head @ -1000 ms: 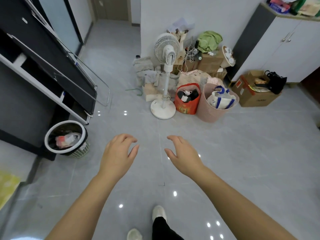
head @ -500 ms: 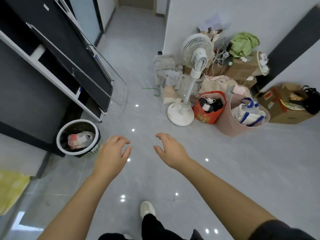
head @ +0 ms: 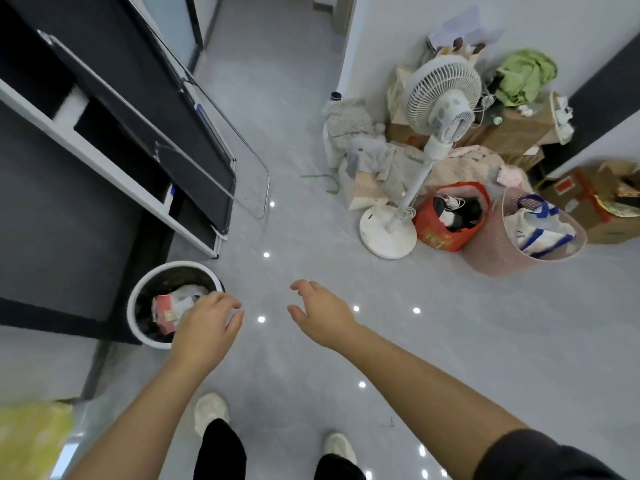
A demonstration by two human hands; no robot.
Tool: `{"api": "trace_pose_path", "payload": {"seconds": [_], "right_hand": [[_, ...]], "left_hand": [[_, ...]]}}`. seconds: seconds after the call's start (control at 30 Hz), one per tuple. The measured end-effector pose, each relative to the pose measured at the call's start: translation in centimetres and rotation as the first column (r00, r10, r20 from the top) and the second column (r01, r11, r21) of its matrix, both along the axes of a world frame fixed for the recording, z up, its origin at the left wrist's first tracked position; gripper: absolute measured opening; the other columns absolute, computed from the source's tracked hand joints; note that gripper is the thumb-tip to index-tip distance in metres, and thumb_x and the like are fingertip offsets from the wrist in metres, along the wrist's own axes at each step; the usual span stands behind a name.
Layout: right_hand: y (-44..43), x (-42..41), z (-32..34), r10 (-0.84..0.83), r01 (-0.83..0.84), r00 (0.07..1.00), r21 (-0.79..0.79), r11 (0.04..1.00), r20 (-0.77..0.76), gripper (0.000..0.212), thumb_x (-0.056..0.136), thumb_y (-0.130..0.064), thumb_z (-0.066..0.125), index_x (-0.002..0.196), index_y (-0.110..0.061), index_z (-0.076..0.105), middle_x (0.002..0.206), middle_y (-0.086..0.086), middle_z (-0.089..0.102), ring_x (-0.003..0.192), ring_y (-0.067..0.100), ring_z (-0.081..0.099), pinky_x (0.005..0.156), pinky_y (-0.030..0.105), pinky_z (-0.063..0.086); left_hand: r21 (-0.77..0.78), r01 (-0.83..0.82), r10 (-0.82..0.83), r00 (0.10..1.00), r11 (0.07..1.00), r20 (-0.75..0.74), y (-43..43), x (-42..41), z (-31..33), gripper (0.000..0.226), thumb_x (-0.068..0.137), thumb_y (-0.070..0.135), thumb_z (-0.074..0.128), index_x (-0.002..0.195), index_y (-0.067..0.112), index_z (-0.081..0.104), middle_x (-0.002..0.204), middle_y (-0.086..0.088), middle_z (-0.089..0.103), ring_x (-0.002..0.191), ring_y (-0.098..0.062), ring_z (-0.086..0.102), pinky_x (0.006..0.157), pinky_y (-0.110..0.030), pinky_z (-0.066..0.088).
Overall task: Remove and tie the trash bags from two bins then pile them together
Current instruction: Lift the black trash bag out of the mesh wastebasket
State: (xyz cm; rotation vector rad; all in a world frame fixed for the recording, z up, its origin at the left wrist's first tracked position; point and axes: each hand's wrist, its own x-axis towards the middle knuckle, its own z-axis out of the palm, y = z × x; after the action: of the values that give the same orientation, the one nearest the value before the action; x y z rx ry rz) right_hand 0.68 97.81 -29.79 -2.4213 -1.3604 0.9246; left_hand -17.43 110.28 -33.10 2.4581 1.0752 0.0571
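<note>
Glossy grey floor tiles (head: 450,341) are reflecting lights. At near left, beside black shelving (head: 104,109), a white-rimmed bin (head: 180,264) is holding its dark trash bag (head: 166,279) of packaging. Both hands are hanging released, grasping nothing: the left hand (head: 204,323) is overlapping the bin's right rim, the right hand (head: 320,311) is reaching just beside it.

Both bare forearms reach forward and down, angling in toward each other. The left hand (head: 204,327) hangs palm-down, fingers loosely curled, thumb out to the right of them, gripping nothing. The right hand (head: 322,313) sits just beside the left fingertips without touching them, its fingers relaxed and slightly bent, also empty. A dark sleeve (head: 554,459) covers the right upper arm. Well behind the fingers are black trouser legs (head: 221,448) and two pale shoes (head: 210,412).
</note>
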Motion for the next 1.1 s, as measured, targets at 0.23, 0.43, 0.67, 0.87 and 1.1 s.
{"api": "trace_pose_path", "payload": {"seconds": [0.23,0.43,0.67,0.87,1.1], "right_hand": [[11.3,-3.2,-15.6,0.002,-0.007,0.996,-0.059,0.998,-0.091,0.046,0.097,-0.037,0.042,0.139,-0.018,0.035,0.136,0.007,0.048,0.118,0.026,0.052,0.092,0.038,0.046],[18.0,-5.2,-32.0,-0.061,0.042,0.974,-0.09,0.995,-0.218,0.049,0.096,-0.036,0.046,0.139,-0.013,0.036,0.135,0.011,0.05,0.119,0.028,0.052,0.098,0.041,0.045],[23.2,-7.6,-44.7,-0.162,0.16,0.928,-0.036,0.987,-0.334,0.047,0.091,-0.038,0.052,0.124,-0.008,0.042,0.11,0.015,0.062,0.1,0.032,0.06,0.086,0.043,0.051],[25.1,-9.1,-48.5,-0.193,0.211,0.945,0.043,0.977,-0.263,0.04,0.082,-0.035,0.053,0.113,-0.011,0.044,0.106,0.013,0.06,0.093,0.035,0.061,0.082,0.045,0.053],[23.4,-5.7,-48.7,-0.224,0.24,0.961,0.086,0.967,-0.164,0.033,0.088,-0.031,0.05,0.114,-0.011,0.046,0.097,0.011,0.06,0.085,0.031,0.06,0.075,0.04,0.053]], "left_hand": [[0.033,-0.044,0.047,0.996,0.998,-0.082,10.5,-2.0,-14.3,0.013,0.086,0.028,0.055,0.085,0.023,0.067,0.094,0.004,0.064,0.09,-0.022,0.06,0.075,-0.039,0.043],[0.069,-0.156,0.162,0.983,0.985,-0.087,14.8,-2.8,-28.8,0.014,0.088,0.03,0.057,0.094,0.026,0.069,0.104,0.006,0.063,0.094,-0.019,0.057,0.08,-0.036,0.037],[0.242,-0.082,0.118,0.983,0.967,-0.138,17.6,-5.1,-40.6,0.018,0.089,0.033,0.055,0.1,0.026,0.068,0.101,0.007,0.064,0.092,-0.018,0.059,0.08,-0.038,0.041],[0.355,0.019,0.045,0.984,0.935,-0.171,17.8,-6.6,-44.3,0.007,0.078,0.026,0.069,0.085,0.024,0.069,0.083,0.004,0.065,0.081,-0.023,0.063,0.072,-0.041,0.046],[0.452,-0.023,0.099,0.984,0.892,-0.147,20.1,-8.2,-44.9,0.01,0.08,0.021,0.064,0.084,0.015,0.071,0.088,-0.002,0.065,0.088,-0.026,0.06,0.08,-0.043,0.044]]}}
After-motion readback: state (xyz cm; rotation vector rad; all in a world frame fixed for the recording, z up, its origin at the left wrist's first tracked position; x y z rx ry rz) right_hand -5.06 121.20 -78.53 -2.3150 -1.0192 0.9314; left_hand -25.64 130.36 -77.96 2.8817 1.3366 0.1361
